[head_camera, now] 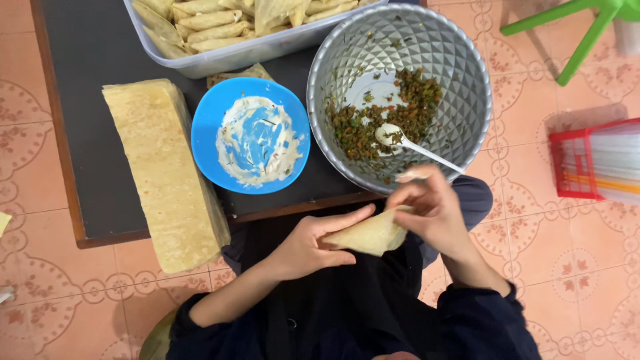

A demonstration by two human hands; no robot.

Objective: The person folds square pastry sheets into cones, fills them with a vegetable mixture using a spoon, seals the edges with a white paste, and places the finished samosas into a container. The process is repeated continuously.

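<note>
Both hands, left hand (pixel 303 247) and right hand (pixel 430 210), are closed on a folded pastry sheet (pixel 370 233), held between them below the metal bowl (pixel 460 60).

Crowded table above the hands, open floor to either side.

The left hand (pixel 308 245) and right hand (pixel 430 210) sit just below the table edge (pixel 167 230), with the metal bowl (pixel 460 60) and its white spoon (pixel 417 148) directly above the right one, overhanging the edge. The blue bowl (pixel 207 133) blocks the frame's centre, the stack of pastry sheets (pixel 163 173) the left, the plastic tub (pixel 233 57) the top. Bare dark tabletop shows only at upper left. Tiled floor lies open at lower left and lower right; a red rack (pixel 567 160) and green stool legs (pixel 573 27) occupy the right.
</note>
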